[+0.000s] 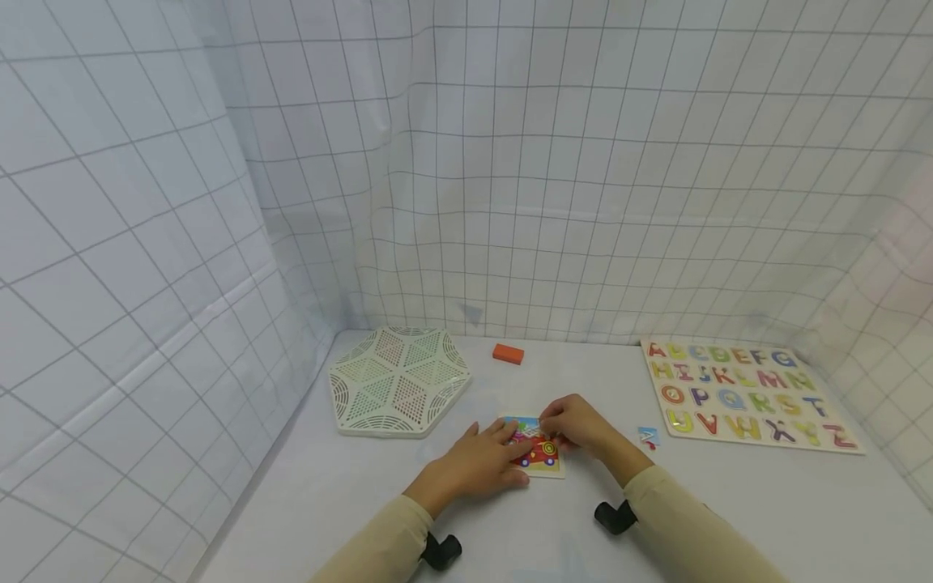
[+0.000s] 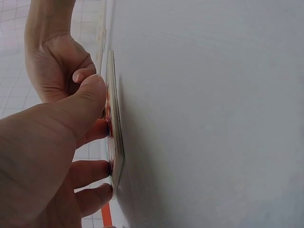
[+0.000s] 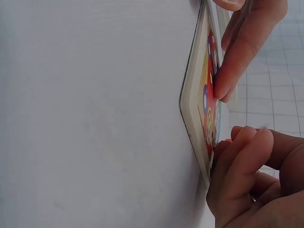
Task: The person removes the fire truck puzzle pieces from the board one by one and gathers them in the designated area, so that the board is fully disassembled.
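A small jigsaw puzzle [image 1: 543, 465] with a red car picture lies flat in a pale tray frame on the table, in front of the person. The left hand [image 1: 481, 463] rests over its left part, fingers spread and fingertips touching the picture, with the thumb near the lower edge. At the upper right corner, the right hand [image 1: 576, 421] curls its fingers and pinches at the puzzle's edge. In the right wrist view, the right fingertips [image 3: 223, 154] cover that corner, and whatever lies between them is hidden. The puzzle's thin side [image 2: 115, 118] shows in the left wrist view.
A loose puzzle piece [image 1: 648, 437] with a letter A lies right of the right hand. Farther right is an alphabet board [image 1: 743, 438]. An orange block [image 1: 508, 354] sits behind the puzzle, and a white hexagonal perforated tray [image 1: 397, 371] at the back left. Gridded white curtains [image 1: 510, 202] enclose the table.
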### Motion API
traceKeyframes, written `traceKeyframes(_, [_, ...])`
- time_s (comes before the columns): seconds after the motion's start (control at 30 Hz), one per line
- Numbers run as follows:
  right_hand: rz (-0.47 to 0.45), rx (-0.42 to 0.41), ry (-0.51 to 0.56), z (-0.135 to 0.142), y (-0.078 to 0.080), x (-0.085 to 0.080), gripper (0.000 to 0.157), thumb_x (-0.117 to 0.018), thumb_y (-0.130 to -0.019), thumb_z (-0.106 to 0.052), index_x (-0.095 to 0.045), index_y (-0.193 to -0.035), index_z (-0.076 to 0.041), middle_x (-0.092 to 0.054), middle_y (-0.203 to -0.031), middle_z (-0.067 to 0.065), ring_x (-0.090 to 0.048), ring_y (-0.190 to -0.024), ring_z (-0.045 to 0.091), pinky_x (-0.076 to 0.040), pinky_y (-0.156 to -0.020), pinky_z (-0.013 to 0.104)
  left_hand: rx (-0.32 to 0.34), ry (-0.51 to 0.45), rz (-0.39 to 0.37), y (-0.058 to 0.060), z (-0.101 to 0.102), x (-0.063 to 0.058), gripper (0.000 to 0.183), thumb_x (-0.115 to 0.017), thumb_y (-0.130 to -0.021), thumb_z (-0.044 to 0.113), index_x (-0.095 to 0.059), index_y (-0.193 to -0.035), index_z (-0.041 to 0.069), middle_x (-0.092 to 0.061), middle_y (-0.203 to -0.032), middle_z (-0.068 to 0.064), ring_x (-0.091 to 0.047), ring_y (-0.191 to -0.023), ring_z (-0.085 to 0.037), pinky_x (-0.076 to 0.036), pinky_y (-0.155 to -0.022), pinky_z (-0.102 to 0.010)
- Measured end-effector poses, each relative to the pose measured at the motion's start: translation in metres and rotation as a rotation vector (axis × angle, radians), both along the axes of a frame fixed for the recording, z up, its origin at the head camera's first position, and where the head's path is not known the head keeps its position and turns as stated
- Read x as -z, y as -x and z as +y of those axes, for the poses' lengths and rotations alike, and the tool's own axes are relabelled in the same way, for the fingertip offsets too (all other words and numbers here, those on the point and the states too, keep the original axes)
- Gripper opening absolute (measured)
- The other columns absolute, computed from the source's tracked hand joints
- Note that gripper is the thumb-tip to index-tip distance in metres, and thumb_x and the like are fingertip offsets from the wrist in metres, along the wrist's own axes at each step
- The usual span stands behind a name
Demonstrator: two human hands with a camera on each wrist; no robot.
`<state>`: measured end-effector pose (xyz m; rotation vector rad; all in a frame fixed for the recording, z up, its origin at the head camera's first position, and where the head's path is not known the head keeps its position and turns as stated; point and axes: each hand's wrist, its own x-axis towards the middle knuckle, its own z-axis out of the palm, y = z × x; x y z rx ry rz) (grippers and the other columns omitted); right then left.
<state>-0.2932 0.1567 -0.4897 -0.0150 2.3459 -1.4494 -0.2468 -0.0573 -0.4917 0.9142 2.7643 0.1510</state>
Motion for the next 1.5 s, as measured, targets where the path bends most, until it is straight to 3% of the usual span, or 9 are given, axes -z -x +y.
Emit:
traceKeyframes(0.43, [-0.006, -0.002, 0.045, -0.0038, 0.0023, 0.0042, 0.01, -0.067, -0.091, 0.001, -0.062, -0.099, 0.0, -0.061, -0.08, 0.009, -0.056, -0.057, 0.015, -0.048, -0.049, 0.022, 0.0, -0.024, -0.018, -0.0015, 0.0005, 0.0007, 0.062, -0.055, -0.097, 0.061, -0.048, -0.153, 0.034, -0.035, -0.164, -0.006, -0.029, -0.153, -0.03, -0.029, -0.117, -0.063])
traceKeyframes(0.83, [0.07, 0.027, -0.009, -0.0042, 0.0019, 0.007, 0.009, -0.07, -0.091, -0.001, -0.068, -0.099, -0.003, -0.061, -0.081, 0.009, -0.059, -0.061, 0.017, -0.05, -0.051, 0.024, 0.001, -0.02, -0.031, -0.0009, 0.0004, 0.0012, 0.062, -0.055, -0.097, 0.062, -0.047, -0.153, 0.036, -0.034, -0.165, -0.005, -0.027, -0.154, -0.029, -0.028, -0.117, -0.064])
traceKeyframes(1.5, [0.102, 0.006, -0.084, -0.0025, 0.0037, 0.0053, 0.004, -0.073, -0.091, -0.004, -0.073, -0.095, -0.005, -0.064, -0.081, 0.006, -0.059, -0.064, 0.016, -0.05, -0.054, 0.025, 0.009, -0.021, -0.039, 0.0013, -0.0028, -0.0035, 0.061, -0.055, -0.098, 0.061, -0.046, -0.154, 0.036, -0.034, -0.165, -0.004, -0.028, -0.154, -0.027, -0.028, -0.117, -0.064])
